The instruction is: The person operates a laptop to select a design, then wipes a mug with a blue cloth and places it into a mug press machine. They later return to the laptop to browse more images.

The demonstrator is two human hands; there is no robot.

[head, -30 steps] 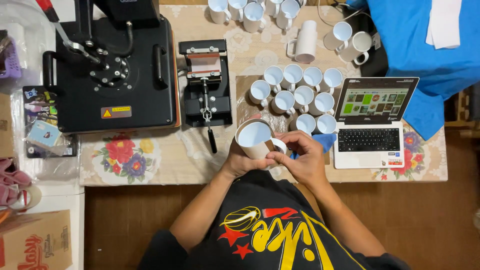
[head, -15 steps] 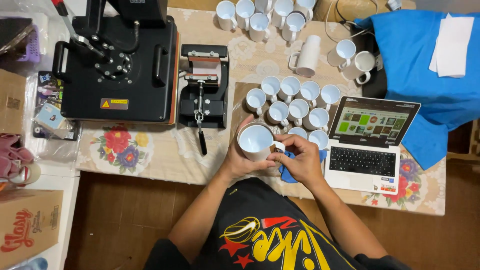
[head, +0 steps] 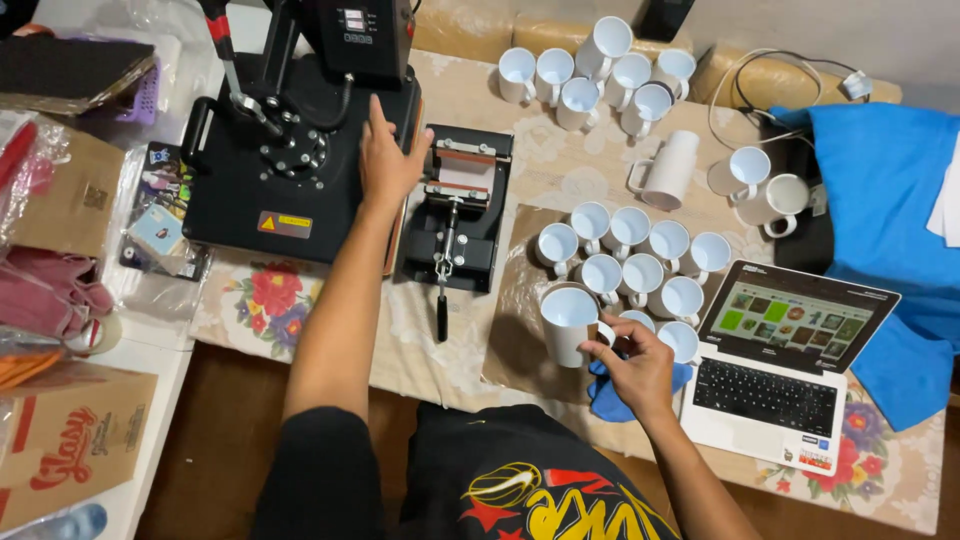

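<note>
Right hand (head: 637,370) grips the handle of a white ceramic mug (head: 571,322), fingers curled round it; the mug stands upright, open mouth up, on a brown sheet (head: 512,340) at the near edge of the bench (head: 560,185). A crumpled blue cloth (head: 608,398) lies just under that hand. Left hand (head: 388,155) reaches far forward, fingers spread wide and flat, holding nothing, resting on the right edge of the large black flat heat press (head: 290,150). Just right of that hand sits a small black mug press (head: 455,215) with a long lever handle pointing toward the person. Beside the held mug, to its right and behind, a cluster of white mugs (head: 640,260) stands upright on the same sheet. A second group of white mugs (head: 600,75) is at the far side. An open white laptop (head: 785,365), screen lit, sits at the right, near the right hand. Blue fabric (head: 890,210) covers the far right corner.
</note>
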